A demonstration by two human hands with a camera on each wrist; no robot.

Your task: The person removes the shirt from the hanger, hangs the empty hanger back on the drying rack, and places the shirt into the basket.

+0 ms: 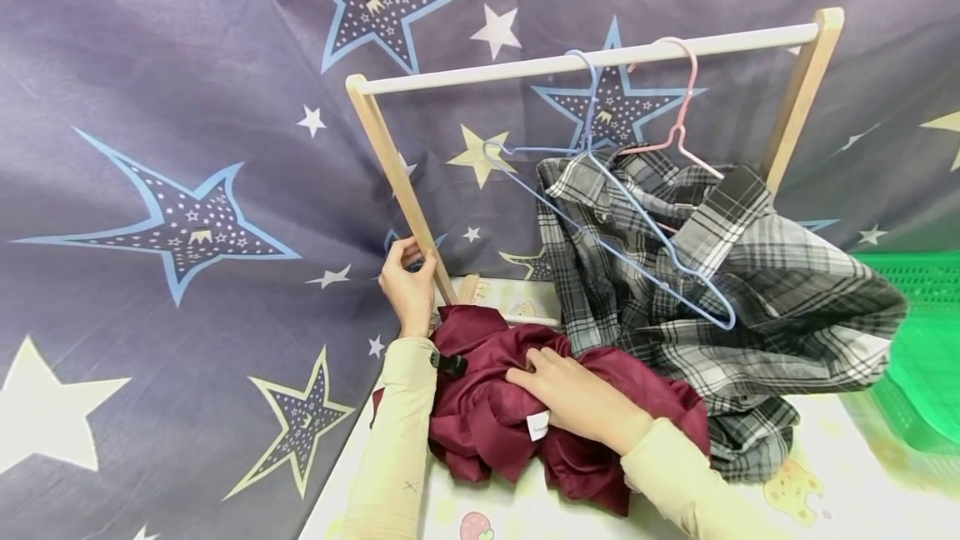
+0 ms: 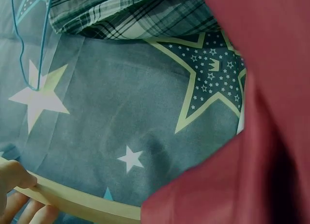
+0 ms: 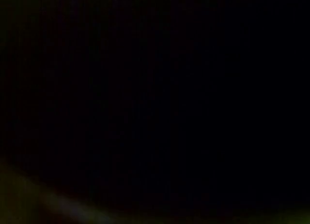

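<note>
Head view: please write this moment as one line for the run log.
left hand: grips wooden rack post | right hand: rests on maroon garment | plaid shirt: draped beside blue hanger | right wrist view: dark

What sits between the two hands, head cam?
A fold of the maroon garment fills the stretch. The left hand grips the rack's wooden leg; the right hand rests flat on the garment. Head view shows it.
</note>
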